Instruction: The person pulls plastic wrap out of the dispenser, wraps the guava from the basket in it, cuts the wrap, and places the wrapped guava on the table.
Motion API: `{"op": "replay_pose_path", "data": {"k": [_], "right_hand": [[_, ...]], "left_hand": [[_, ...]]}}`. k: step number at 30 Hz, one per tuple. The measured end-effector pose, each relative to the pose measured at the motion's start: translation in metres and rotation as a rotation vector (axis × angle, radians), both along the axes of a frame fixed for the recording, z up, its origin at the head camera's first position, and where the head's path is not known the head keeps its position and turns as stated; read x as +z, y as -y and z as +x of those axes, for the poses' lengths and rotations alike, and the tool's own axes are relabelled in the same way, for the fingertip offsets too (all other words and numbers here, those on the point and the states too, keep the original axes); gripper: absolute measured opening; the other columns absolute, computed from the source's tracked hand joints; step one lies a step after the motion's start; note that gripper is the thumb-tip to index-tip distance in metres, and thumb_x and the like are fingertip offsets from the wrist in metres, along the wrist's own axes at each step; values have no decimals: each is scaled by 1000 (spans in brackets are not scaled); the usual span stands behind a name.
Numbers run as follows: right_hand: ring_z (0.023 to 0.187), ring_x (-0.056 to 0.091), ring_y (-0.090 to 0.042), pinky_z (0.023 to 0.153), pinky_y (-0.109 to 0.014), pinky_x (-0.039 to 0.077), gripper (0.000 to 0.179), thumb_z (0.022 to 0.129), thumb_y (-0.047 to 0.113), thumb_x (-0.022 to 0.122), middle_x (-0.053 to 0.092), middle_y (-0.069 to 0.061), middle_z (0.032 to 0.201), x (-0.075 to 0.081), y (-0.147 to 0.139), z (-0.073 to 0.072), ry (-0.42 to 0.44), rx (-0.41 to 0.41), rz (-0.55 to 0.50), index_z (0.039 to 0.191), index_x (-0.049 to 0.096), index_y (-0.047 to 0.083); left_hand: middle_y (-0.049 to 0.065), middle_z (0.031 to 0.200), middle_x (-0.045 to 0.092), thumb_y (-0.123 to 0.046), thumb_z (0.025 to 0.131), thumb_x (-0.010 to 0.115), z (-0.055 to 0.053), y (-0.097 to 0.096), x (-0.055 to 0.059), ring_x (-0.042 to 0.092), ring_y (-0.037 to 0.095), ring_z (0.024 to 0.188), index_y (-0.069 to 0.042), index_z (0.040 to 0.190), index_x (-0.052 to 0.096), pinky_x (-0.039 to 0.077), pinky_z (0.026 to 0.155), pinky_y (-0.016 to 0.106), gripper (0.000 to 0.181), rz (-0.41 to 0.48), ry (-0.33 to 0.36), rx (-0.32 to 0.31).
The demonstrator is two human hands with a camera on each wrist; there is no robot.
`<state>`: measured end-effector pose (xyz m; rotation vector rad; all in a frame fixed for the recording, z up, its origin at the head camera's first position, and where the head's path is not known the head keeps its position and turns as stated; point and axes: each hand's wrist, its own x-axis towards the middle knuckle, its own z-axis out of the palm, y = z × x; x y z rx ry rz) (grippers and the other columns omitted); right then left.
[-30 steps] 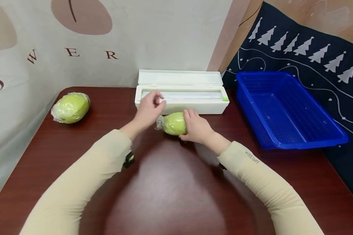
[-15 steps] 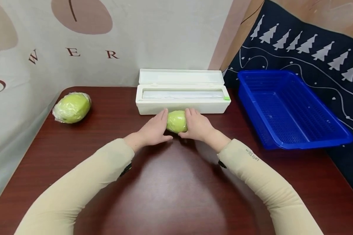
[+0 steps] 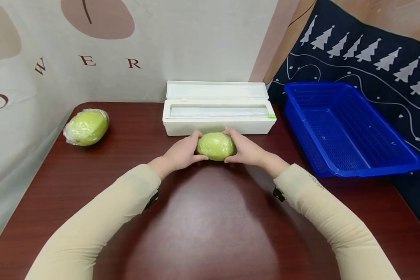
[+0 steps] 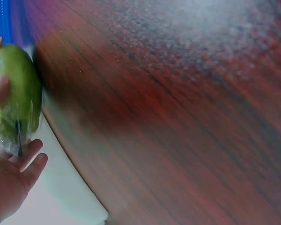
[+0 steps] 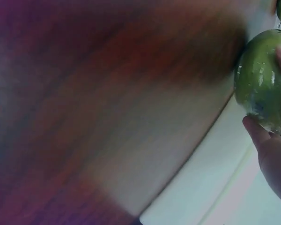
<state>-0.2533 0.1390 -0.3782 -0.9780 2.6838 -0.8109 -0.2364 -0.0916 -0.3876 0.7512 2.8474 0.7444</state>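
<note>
A green fruit [image 3: 215, 146] in clear plastic wrap lies on its side on the table, just in front of a white cling film box [image 3: 218, 126]. My left hand [image 3: 182, 154] holds its left end between thumb and fingers. At the opposite end my right hand [image 3: 247, 151] grips it the same way. The left wrist view shows bunched wrap on the fruit [image 4: 21, 89] near the left fingers. In the right wrist view, glossy film covers the fruit [image 5: 255, 75] beside the right hand [image 5: 276, 159]. A second wrapped green fruit [image 3: 87, 127] rests at the table's far left.
The cling film box has its lid [image 3: 217, 91] raised at the back, and a green slider [image 3: 271, 116] sits at its right end. To the right stands a blue plastic basket [image 3: 315, 149]. Cloth hangings [image 3: 203, 42] rise behind the table [image 3: 196, 233].
My left hand has come down from the box to the fruit's left end. My right hand has shifted right along the fruit, which now lies with its bunched wrap out of sight in the head view.
</note>
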Motion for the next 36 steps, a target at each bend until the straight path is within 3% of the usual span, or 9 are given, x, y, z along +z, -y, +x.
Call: {"op": "replay_pose_path", "data": {"k": [6, 10, 13, 16, 22, 26, 30, 36], "right_hand": [[114, 47, -29, 99, -44, 41, 79, 68, 23, 82, 45, -19, 126, 3, -8, 0, 64, -33, -33, 133, 45, -1], [112, 52, -28, 97, -42, 44, 75, 72, 19, 78, 51, -19, 125, 5, -10, -1, 191, -73, -99, 133, 42, -4], [111, 54, -29, 95, -41, 47, 72, 74, 13, 77, 50, -21, 124, 4, -11, 0, 276, -66, -148, 131, 36, -5], [113, 52, -29, 96, -41, 46, 73, 71, 10, 79, 50, -20, 125, 4, -12, 1, 274, -35, -134, 128, 37, -3], [111, 47, -27, 97, -42, 42, 72, 71, 23, 80, 46, -18, 121, 4, -13, 3, 188, -34, -32, 131, 47, 0], [107, 54, -27, 94, -42, 47, 69, 77, 24, 74, 52, -18, 120, 5, -16, 4, 264, -45, -35, 135, 46, 0], [110, 58, -25, 95, -39, 47, 63, 83, 26, 67, 58, -15, 125, 4, -19, 4, 321, -27, -29, 136, 45, 1], [99, 58, -16, 90, -35, 46, 55, 85, 38, 62, 66, -7, 111, 6, -21, 5, 351, -12, 55, 128, 55, 5]], "left_hand": [[16, 121, 53, -36, 78, 74, 0, 4, 2, 48, 32, 114, -2, 119, 46, 40, 99, 44, 59, 93, 91, -3], [15, 120, 50, -39, 79, 72, -4, 5, 2, 45, 30, 113, -2, 117, 53, 38, 100, 44, 56, 121, 164, 24], [14, 115, 56, -41, 79, 70, -7, 5, 1, 50, 26, 111, -2, 117, 55, 41, 98, 40, 56, 133, 212, 42], [13, 117, 57, -41, 80, 69, -8, 6, 2, 52, 25, 111, -3, 120, 52, 42, 98, 39, 58, 151, 262, 50], [14, 109, 58, -38, 85, 64, -7, 9, 5, 54, 26, 104, -7, 117, 46, 43, 92, 38, 48, 172, 321, 56], [10, 101, 59, -40, 91, 56, -6, 9, 5, 54, 22, 97, -10, 110, 52, 42, 88, 35, 37, 150, 331, 47], [7, 99, 62, -44, 94, 48, -7, 8, 6, 55, 18, 93, -10, 109, 58, 43, 85, 32, 38, 124, 339, 41], [7, 87, 61, -47, 96, 40, -7, 4, 8, 57, 16, 79, -10, 103, 59, 43, 73, 26, 42, 102, 415, 34]]}}
